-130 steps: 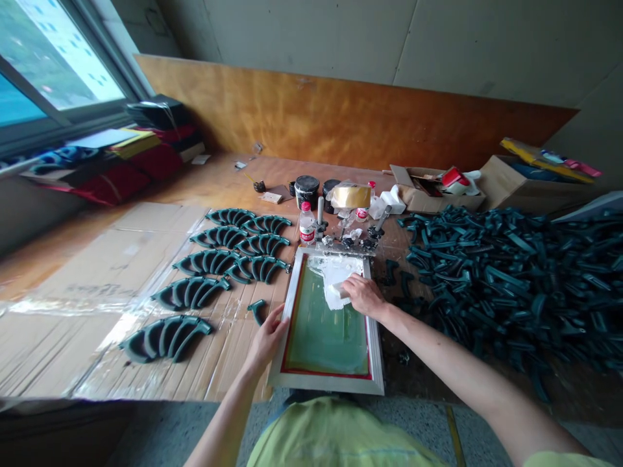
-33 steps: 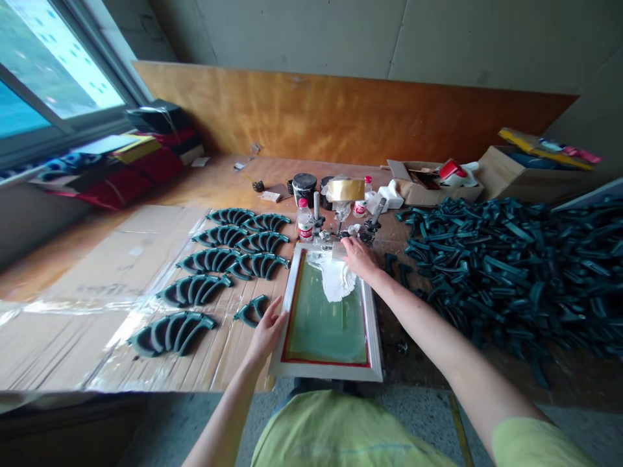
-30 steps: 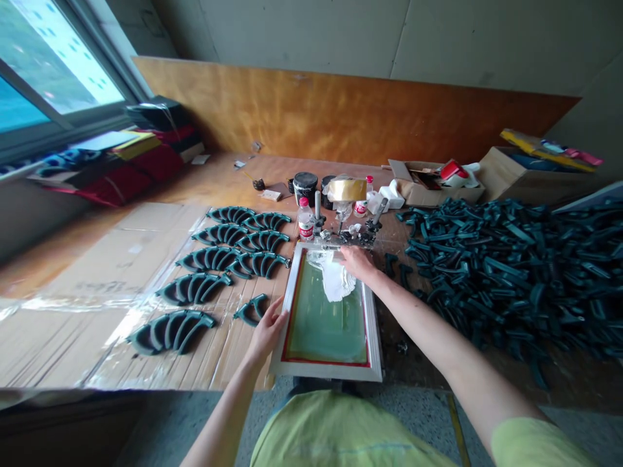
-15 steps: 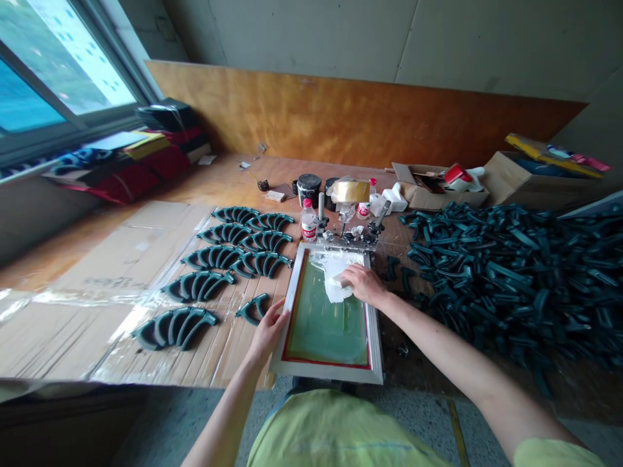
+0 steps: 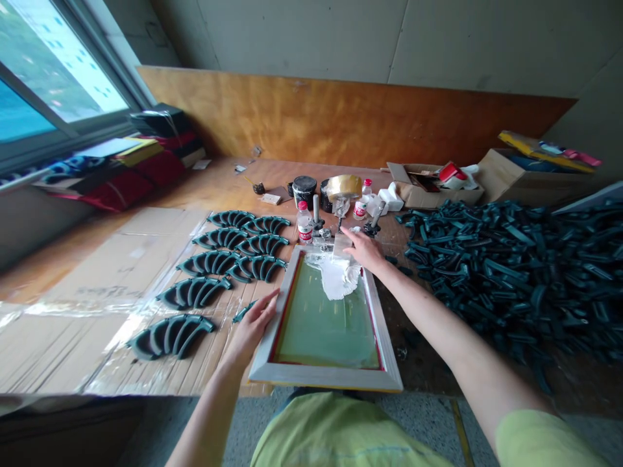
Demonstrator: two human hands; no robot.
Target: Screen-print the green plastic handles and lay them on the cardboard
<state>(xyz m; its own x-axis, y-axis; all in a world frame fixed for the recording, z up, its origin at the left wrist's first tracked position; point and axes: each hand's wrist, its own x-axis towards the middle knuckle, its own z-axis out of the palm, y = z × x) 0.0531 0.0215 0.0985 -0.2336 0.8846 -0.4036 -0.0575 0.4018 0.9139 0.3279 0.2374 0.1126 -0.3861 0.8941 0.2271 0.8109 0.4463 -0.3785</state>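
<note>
dull metal screen frame (image 5: 325, 379), glossy green mesh (image 5: 325, 337), rough cardboard (image 5: 117, 266) under shiny plastic film (image 5: 73, 306).

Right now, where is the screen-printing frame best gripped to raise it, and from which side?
Grip the near rail of the silver screen-printing frame, coming from the person's side with fingers under it. That long rail is bare and appears raised off the bench, while the far end sits by the clamps and the left hand occupies the left rail.

Head-worn view, facing forward and down, close above the silkscreen frame (image 5: 324, 379)
</note>
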